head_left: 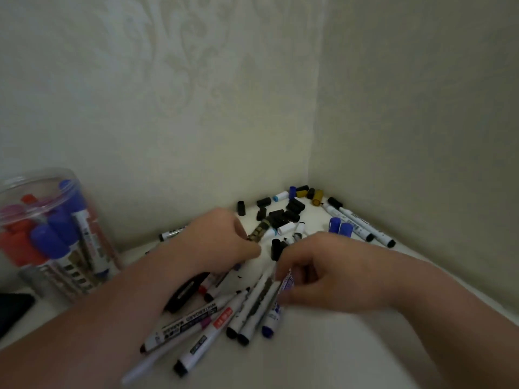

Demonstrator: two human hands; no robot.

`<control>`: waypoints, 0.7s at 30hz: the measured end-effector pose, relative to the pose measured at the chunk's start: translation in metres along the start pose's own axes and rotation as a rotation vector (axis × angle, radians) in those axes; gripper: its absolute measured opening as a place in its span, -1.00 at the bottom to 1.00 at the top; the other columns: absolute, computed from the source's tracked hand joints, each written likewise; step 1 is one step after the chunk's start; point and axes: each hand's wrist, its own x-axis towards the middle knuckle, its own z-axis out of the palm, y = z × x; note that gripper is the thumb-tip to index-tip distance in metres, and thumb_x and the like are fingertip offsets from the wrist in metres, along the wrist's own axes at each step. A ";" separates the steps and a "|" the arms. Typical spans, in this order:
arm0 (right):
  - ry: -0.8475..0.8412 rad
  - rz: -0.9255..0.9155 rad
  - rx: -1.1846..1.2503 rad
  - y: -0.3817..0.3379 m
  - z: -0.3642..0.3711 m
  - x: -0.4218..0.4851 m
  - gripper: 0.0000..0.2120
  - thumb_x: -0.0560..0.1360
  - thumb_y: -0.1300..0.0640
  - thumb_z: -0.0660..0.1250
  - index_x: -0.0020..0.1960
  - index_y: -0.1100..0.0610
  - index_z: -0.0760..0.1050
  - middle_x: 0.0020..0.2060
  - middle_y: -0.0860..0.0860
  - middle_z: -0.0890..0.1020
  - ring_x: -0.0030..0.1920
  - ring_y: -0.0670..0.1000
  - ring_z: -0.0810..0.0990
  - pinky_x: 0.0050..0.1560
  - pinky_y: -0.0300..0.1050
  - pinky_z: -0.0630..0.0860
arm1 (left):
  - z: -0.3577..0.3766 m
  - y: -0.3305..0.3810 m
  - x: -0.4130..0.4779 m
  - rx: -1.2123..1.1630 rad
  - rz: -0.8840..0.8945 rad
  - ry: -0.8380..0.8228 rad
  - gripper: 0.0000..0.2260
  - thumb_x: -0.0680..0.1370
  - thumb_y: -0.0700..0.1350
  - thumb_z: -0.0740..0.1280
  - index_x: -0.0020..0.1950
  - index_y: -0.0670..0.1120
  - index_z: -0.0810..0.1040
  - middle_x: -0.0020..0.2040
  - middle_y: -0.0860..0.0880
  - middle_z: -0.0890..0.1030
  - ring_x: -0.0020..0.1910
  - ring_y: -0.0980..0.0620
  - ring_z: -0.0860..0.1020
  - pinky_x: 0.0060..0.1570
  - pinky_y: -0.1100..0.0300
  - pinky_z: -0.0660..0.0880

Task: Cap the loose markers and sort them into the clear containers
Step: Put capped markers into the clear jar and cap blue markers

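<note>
White counter (323, 349) in a corner. Fingers of the left hand (222, 237) pinch a gold marker (259, 231); those of the right hand (320, 272) grip a blue marker (273, 318).

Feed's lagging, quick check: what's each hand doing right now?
Left hand: grips the gold patterned marker.
Right hand: pinches the blue-tipped marker in the pile.

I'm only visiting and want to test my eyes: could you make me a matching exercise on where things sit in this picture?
Things:
1 clear container
2 gold-patterned marker
3 black caps
4 white-barrelled markers

Places:
A in the left hand
B near the wall corner
C at the far left
D under the right hand

Pairs: 1-C, 2-A, 3-B, 4-D.
</note>
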 end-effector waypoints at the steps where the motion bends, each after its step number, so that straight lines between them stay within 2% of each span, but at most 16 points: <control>1: 0.069 0.010 0.022 0.005 -0.004 0.001 -0.90 0.53 -0.07 0.40 0.00 -0.08 0.61 -0.26 -0.17 0.62 -0.32 -0.19 0.55 -0.29 -0.29 0.49 | -0.004 -0.004 -0.003 -0.097 -0.027 0.038 -0.79 0.39 0.04 0.47 -0.25 -0.10 0.68 -0.35 -0.07 0.68 -0.32 -0.04 0.66 -0.25 0.06 0.62; 2: 0.157 0.026 0.030 0.011 -0.008 0.002 -0.93 0.56 0.01 0.36 -0.07 -0.06 0.61 -0.27 -0.23 0.61 -0.33 -0.22 0.53 -0.29 -0.31 0.46 | -0.005 -0.009 -0.007 -0.212 -0.052 0.061 -0.81 0.37 0.04 0.48 -0.23 -0.08 0.68 -0.33 -0.08 0.69 -0.27 -0.09 0.68 -0.18 -0.02 0.64; 4: 0.373 0.096 0.046 0.026 -0.017 0.004 -0.84 0.57 0.07 0.33 -0.18 -0.06 0.58 -0.32 -0.28 0.61 -0.35 -0.23 0.54 -0.26 -0.27 0.48 | -0.004 -0.014 -0.016 -0.426 -0.086 0.048 -0.86 0.39 -0.01 0.48 -0.20 -0.07 0.66 -0.32 -0.12 0.70 -0.30 -0.17 0.67 -0.14 -0.11 0.65; 6: 0.576 0.194 0.121 0.039 -0.026 0.006 -0.81 0.58 0.05 0.33 -0.21 -0.03 0.56 -0.39 -0.17 0.63 -0.40 -0.19 0.59 -0.28 -0.18 0.57 | 0.003 -0.016 -0.023 -0.564 -0.079 0.053 -0.93 0.46 -0.11 0.46 -0.17 -0.10 0.66 -0.32 -0.11 0.69 -0.38 -0.06 0.62 -0.26 0.04 0.61; 8: 0.698 0.293 0.115 0.051 -0.029 0.008 -0.82 0.58 0.01 0.35 -0.18 0.02 0.56 -0.45 -0.08 0.63 -0.45 -0.19 0.58 -0.38 -0.20 0.52 | 0.012 -0.015 -0.030 -0.668 -0.047 0.090 -0.98 0.51 -0.22 0.41 -0.09 -0.15 0.64 -0.27 -0.13 0.69 -0.35 0.03 0.63 -0.29 0.17 0.56; 10: 0.695 0.375 0.004 0.063 -0.029 0.013 -0.86 0.56 -0.04 0.36 -0.06 0.02 0.57 -0.32 -0.12 0.63 -0.35 -0.17 0.57 -0.27 -0.18 0.48 | 0.020 -0.015 -0.034 -0.814 0.000 0.090 -0.91 0.54 -0.34 0.33 -0.03 -0.20 0.60 -0.22 -0.18 0.68 -0.28 -0.03 0.66 -0.22 0.16 0.60; 12: 0.579 0.414 -0.062 0.070 -0.025 0.018 -0.76 0.53 -0.06 0.39 0.15 -0.01 0.56 -0.07 -0.13 0.60 -0.12 -0.12 0.57 -0.06 -0.12 0.48 | 0.025 -0.018 -0.036 -0.906 0.055 0.065 -0.82 0.57 -0.39 0.24 0.04 -0.19 0.58 -0.23 -0.17 0.65 -0.27 -0.09 0.64 -0.17 0.08 0.61; 14: 0.484 0.437 -0.020 0.073 -0.020 0.022 -0.66 0.52 -0.08 0.41 0.27 -0.06 0.53 0.04 -0.12 0.59 -0.02 -0.08 0.55 0.00 -0.14 0.45 | 0.026 -0.021 -0.038 -0.891 0.120 0.046 -0.70 0.57 -0.40 0.18 0.10 -0.08 0.57 -0.25 -0.11 0.62 -0.32 -0.07 0.54 -0.25 0.11 0.55; 16: 0.444 0.452 -0.025 0.072 -0.016 0.025 -0.66 0.52 -0.08 0.41 0.27 -0.09 0.52 0.09 -0.13 0.58 -0.04 -0.11 0.52 -0.01 -0.19 0.42 | 0.025 -0.022 -0.041 -0.879 0.148 0.035 -0.60 0.58 -0.37 0.16 0.13 0.09 0.57 -0.27 -0.08 0.56 -0.35 -0.04 0.41 -0.37 0.17 0.41; 19: 0.421 0.444 -0.103 0.073 -0.012 0.030 -0.72 0.55 -0.03 0.39 0.25 -0.08 0.55 0.11 -0.10 0.59 -0.03 -0.07 0.52 -0.01 -0.22 0.41 | 0.026 -0.021 -0.045 -0.847 0.160 0.041 -0.68 0.67 -0.07 0.20 0.10 0.40 0.54 -0.29 -0.02 0.52 -0.36 0.05 0.40 -0.39 0.22 0.36; 21: 0.404 0.451 -0.136 0.073 -0.011 0.033 -0.75 0.57 0.00 0.36 0.24 -0.07 0.57 0.12 -0.07 0.61 -0.01 -0.05 0.54 -0.02 -0.21 0.44 | 0.030 -0.025 -0.044 -0.772 0.204 0.093 -0.78 0.64 0.13 0.17 0.12 0.47 0.49 -0.33 0.05 0.50 -0.39 0.13 0.41 -0.37 0.22 0.38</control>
